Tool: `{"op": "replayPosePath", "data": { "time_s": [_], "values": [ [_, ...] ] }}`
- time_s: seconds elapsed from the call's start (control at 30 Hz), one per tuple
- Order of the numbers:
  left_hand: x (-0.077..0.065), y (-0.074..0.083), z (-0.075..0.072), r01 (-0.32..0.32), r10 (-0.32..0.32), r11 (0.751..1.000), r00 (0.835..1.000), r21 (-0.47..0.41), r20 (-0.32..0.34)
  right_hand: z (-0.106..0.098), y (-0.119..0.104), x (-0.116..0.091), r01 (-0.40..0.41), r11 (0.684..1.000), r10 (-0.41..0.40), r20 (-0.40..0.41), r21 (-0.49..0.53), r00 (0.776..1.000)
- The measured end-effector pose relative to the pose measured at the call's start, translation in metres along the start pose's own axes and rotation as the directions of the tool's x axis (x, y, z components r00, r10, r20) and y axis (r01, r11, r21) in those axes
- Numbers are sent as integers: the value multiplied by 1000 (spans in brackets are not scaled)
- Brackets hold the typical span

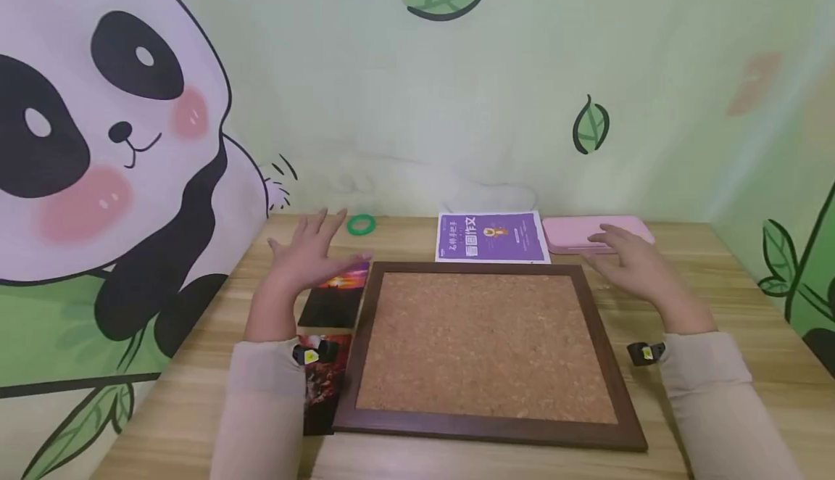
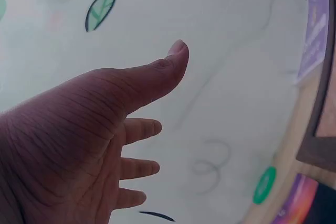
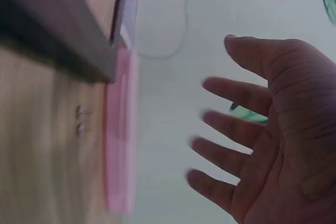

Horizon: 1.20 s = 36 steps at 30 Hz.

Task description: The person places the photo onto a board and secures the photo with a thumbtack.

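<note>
A cork board point(image 1: 485, 342) in a dark brown wooden frame lies flat on the table between my hands. My left hand point(image 1: 303, 262) is raised above the board's far left corner, its fingers spread and holding nothing. Below it, two dark printed pictures lie along the frame's left side: a sunset picture point(image 1: 333, 302) and a reddish one point(image 1: 326, 382). Over the far right corner hovers my right hand point(image 1: 636, 270), palm facing inward in the right wrist view, fingers extended and nothing in them. Two small metallic pins point(image 3: 80, 129) sit on the table near that corner.
Along the wall at the back are a green ring point(image 1: 351, 225), a purple and white booklet point(image 1: 457, 237) and a pink case point(image 1: 561, 235), partly covered by the right hand in the head view. The wooden table point(image 1: 737, 277) meets a wall painted with a panda and leaves.
</note>
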<state>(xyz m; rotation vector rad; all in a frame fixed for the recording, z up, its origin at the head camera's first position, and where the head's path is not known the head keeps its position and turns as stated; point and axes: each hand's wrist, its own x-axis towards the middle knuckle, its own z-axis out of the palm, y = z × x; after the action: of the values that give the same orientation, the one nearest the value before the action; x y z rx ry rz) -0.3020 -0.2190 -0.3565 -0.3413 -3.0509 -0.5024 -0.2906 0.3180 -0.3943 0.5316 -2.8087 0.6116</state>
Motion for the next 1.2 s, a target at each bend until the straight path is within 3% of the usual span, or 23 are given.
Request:
{"op": "replayPosePath", "data": {
  "time_s": [0.07,0.17,0.3,0.4,0.57,0.7,0.9,1.2],
  "values": [
    [2,1,0,11,-11,1000,1000,-4,0,2,11,-1,16,998,-18,30,62,999],
    [5,-7,8,89,-89,996,996,-22,16,8,31,-5,-4,993,-5,78,115,997],
    [7,-29,23,251,-249,962,968,-109,32,18,52,-13,-92,979,69,131,181,989],
    [8,-46,35,314,-312,935,949,-165,43,24,62,-20,-146,959,113,145,242,983],
    [14,-65,55,327,-324,926,945,-190,49,34,69,-28,-199,927,160,146,318,976],
    [19,-66,67,332,-332,924,943,-191,35,41,76,-30,-194,926,162,124,324,979],
    [22,-58,69,388,-388,909,921,-152,31,44,78,-30,-204,924,174,120,322,977],
    [24,-63,77,408,-410,894,912,-186,27,47,76,-30,-223,920,190,131,322,973]
  ]
}}
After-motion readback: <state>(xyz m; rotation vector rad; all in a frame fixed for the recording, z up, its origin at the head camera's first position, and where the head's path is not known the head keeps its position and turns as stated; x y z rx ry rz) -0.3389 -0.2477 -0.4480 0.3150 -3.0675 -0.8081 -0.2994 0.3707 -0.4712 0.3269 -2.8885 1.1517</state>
